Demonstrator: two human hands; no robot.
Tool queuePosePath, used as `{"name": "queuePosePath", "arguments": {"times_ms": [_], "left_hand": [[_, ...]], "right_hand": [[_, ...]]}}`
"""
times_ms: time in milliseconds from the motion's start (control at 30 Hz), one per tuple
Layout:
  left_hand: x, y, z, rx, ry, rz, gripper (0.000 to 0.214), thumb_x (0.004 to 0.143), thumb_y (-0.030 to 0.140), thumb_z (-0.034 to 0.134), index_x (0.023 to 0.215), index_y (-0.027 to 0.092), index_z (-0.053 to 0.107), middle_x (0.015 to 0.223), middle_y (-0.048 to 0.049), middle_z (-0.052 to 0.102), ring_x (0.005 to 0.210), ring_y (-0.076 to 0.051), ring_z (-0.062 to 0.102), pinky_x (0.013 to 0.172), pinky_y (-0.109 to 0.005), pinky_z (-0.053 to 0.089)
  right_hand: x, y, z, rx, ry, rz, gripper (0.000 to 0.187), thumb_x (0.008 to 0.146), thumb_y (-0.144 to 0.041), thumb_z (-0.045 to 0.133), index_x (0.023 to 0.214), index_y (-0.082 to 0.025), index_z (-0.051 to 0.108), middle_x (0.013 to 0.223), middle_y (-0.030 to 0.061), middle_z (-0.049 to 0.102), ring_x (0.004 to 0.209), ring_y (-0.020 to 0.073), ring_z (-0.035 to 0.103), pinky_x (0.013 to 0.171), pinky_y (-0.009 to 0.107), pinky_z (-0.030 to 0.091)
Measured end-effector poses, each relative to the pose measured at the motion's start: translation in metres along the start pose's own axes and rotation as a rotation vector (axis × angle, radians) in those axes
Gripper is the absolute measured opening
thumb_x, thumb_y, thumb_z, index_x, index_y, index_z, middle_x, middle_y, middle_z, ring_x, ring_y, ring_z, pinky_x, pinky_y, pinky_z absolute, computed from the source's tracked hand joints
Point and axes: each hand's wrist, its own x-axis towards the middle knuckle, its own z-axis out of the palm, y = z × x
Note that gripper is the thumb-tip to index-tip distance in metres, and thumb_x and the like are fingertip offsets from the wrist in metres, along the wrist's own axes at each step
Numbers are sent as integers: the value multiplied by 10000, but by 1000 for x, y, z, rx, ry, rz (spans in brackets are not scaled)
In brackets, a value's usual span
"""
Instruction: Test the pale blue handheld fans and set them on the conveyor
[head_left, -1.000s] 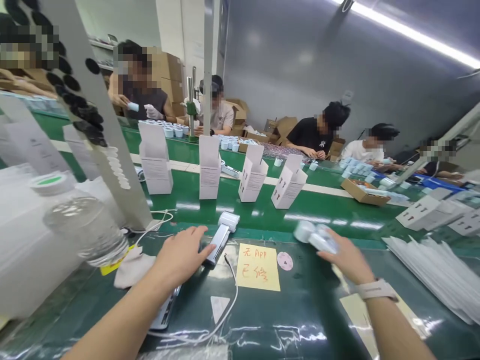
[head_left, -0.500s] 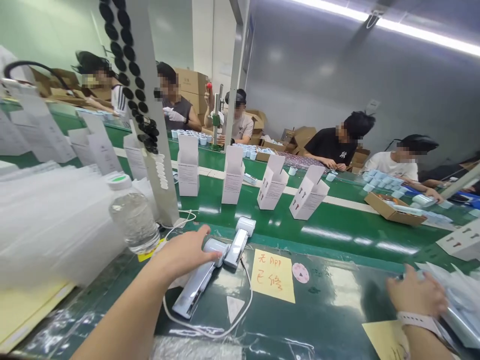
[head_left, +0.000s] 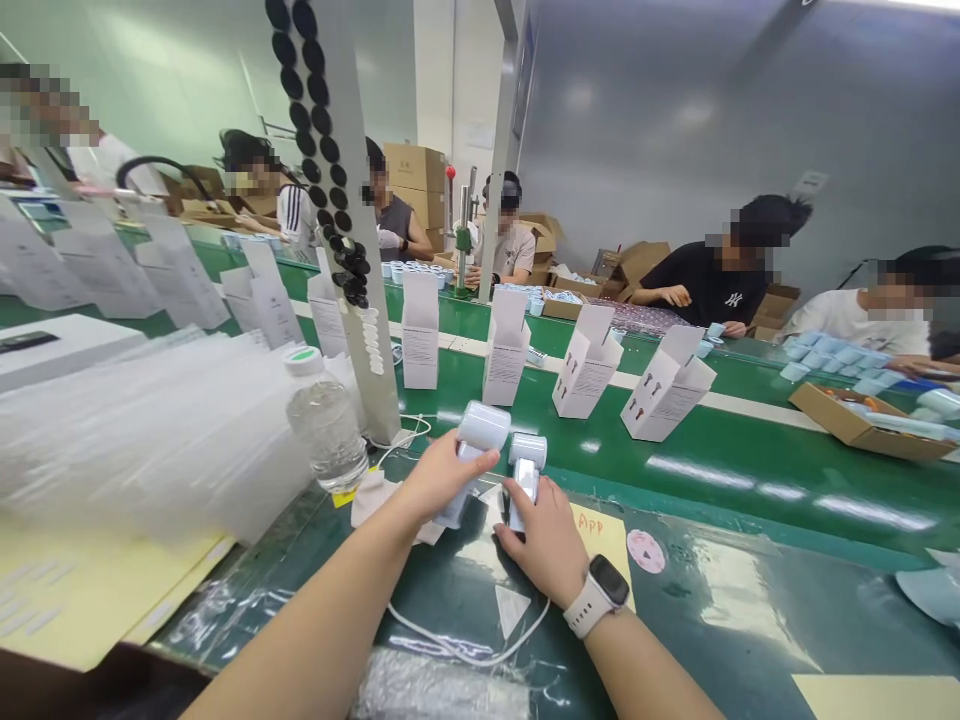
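My left hand [head_left: 439,480] is closed around the handle of a light-blue handheld device [head_left: 484,425] with a cylindrical head, raised a little off the bench. Close beside it, a second device of the same kind [head_left: 529,448] lies on the bench. My right hand [head_left: 546,530], with a watch on its wrist, has its thumb and fingers around that second device's handle and hides the lower end. A white cable [head_left: 480,660] loops below both hands and runs up under the right one.
Upright white boxes [head_left: 420,340] with raised flaps stand on the green conveyor beyond. At left are a water bottle [head_left: 326,425], stacked translucent sleeves [head_left: 172,430] and a post [head_left: 379,395]. A yellow note [head_left: 600,530] lies by my right wrist. Co-workers [head_left: 720,265] sit across the line.
My right hand has come from the far right to the second device. My left hand has gripped and lifted the first device, which lay on the bench. The view has turned slightly left.
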Motion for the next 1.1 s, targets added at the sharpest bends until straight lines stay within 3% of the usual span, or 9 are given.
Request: {"name": "queuePosePath", "arguments": {"times_ms": [100,267,333,433,600,700,800,967,1100], "left_hand": [[-7,-15,24,-386,-147,-206,406,647,445,850,874,174,651,684,-11,668,619,-175,614,606,-274,479],[-10,-32,42,-548,-207,-300,470,704,587,767,842,155,646,728,-68,705,656,-219,675,635,-341,543],[-7,-32,38,-660,-192,-285,477,721,601,744,857,151,665,771,-83,730,710,-236,700,702,-362,560],[-2,-26,26,-780,-124,-176,505,643,591,801,866,149,705,813,-70,749,746,-218,703,741,-329,559],[0,-16,15,-746,-26,17,530,585,629,808,824,164,718,856,-54,753,808,-204,696,741,-284,546],[-1,-12,14,-741,-46,33,549,680,686,713,861,168,715,938,-81,759,932,-236,700,827,-324,545],[-3,-11,15,-755,-71,41,625,605,732,735,870,168,709,947,-96,763,971,-260,700,846,-348,549],[-6,-14,19,-754,-138,14,685,480,777,765,794,174,673,900,-100,763,867,-259,713,745,-335,555],[-10,-13,24,-737,-200,40,693,477,823,718,715,177,636,911,-101,751,945,-296,700,805,-372,553]], "right_hand": [[-3,9,1,72,24,-16,517,716,-67,566,1202,-215,662,1242,149,614,1230,356,528,1063,525,397],[-9,9,-5,226,48,-74,583,735,-86,502,1296,-228,575,1385,112,549,1330,295,484,1115,482,386],[-10,6,-11,325,40,-126,639,774,-149,536,1404,-224,457,1467,120,490,1381,289,436,1134,484,364],[-8,11,-28,339,-47,-70,590,859,-268,540,1424,-215,377,1292,118,633,1181,256,609,993,431,484],[-6,30,-46,54,-157,148,30,790,-195,592,799,-199,564,719,80,644,717,278,638,674,384,463],[-13,21,-39,28,-204,139,164,732,-59,561,716,-213,506,735,102,646,769,294,639,679,363,426],[-20,2,-31,106,-271,91,146,798,-64,513,798,-208,533,761,86,673,784,263,658,701,347,445],[-24,-12,-26,764,-490,133,194,848,-332,589,986,-197,613,612,-34,631,557,165,625,586,297,493],[-26,-20,-20,1110,-412,227,370,729,-523,733,774,-181,600,517,-51,571,464,121,535,518,275,452]]}}
